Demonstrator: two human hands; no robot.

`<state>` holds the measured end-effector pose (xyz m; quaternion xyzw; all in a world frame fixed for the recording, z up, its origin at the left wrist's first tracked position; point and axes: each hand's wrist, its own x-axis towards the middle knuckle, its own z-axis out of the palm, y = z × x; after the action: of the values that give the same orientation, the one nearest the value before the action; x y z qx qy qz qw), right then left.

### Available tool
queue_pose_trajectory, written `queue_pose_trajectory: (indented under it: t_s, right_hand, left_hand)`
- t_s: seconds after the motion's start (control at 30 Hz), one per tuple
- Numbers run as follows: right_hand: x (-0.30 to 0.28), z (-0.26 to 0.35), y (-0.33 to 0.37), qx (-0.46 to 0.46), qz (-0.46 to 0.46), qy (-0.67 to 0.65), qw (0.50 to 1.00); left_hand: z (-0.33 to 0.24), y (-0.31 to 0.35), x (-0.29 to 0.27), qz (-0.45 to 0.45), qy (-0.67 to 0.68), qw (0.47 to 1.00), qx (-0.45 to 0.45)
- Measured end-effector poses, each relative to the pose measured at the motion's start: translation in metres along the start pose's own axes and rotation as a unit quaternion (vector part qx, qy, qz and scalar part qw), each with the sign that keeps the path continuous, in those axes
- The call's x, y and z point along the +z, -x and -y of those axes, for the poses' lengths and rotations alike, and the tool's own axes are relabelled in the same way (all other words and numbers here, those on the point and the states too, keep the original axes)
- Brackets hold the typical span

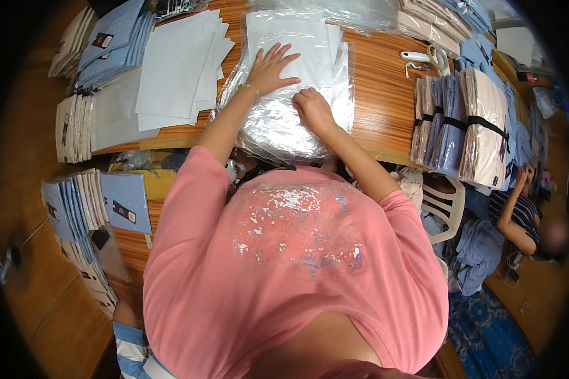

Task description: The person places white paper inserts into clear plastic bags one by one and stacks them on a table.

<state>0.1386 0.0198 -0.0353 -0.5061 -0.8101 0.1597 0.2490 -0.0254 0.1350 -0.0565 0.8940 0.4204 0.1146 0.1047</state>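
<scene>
A stack of clear plastic bags [278, 129] lies in front of me at the table's near edge, its film shiny and wrinkled. A white sheet [269, 35] shows in or under the film at the upper part of the stack. My left hand [272, 72] rests flat across it, fingers spread. Lower and to the right, my right hand [315, 110] has its fingers curled and pressed together on the film, seeming to pinch a bag; the fingertips are partly hidden.
Loose white sheets [177, 69] lie at left, near folded blue shirts [117, 47]. Strapped bundles of packed shirts [483, 123] and scissors [439, 60] are at right. Beyond a white plastic chair [445, 205], another person [518, 218] sits. More packed shirts [76, 205] stand at lower left.
</scene>
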Motion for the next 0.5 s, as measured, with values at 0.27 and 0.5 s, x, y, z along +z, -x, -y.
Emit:
queue_pose_trajectory:
  t_s: [0.27, 0.5]
  right_hand:
    - [-0.019, 0.007, 0.005, -0.087, 0.013, -0.033, 0.996]
    - [-0.027, 0.034, 0.056, -0.066, 0.01, -0.052, 0.996]
  left_hand:
    - [-0.001, 0.0, 0.001, 0.048, -0.019, 0.999, -0.013]
    - [0.006, -0.004, 0.006, 0.024, -0.025, 0.999, -0.035]
